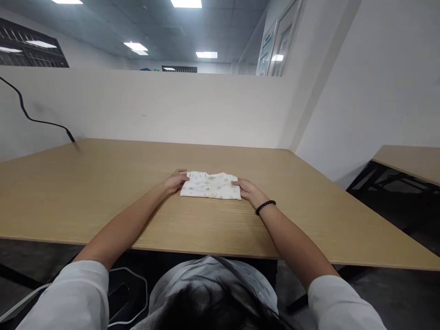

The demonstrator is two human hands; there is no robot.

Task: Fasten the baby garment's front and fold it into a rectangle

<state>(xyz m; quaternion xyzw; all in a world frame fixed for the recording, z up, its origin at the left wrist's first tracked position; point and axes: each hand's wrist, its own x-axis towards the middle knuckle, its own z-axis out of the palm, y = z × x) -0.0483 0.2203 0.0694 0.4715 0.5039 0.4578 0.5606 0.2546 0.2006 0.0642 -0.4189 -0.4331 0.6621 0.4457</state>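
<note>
White folded fabric garment w/ small printed motifs (210,185) is btwn the hands, neckline side facing away, long axis L-R. L hand (175,181) pinches its L end, thumb on top; R hand (248,189) same at R end, thumb over the edge, fingers mostly hidden behind/under. Both grips closed to approx. fabric thickness. Can't tell if garment's fully down on the light wood-grain tabletop (103,192) or a touch up. Black beaded bracelet (265,207) on R wrist, clear of fabric. White low partition wall (185,107) blocks the far side; thin black cable (44,122) at far L, well apart.
</note>
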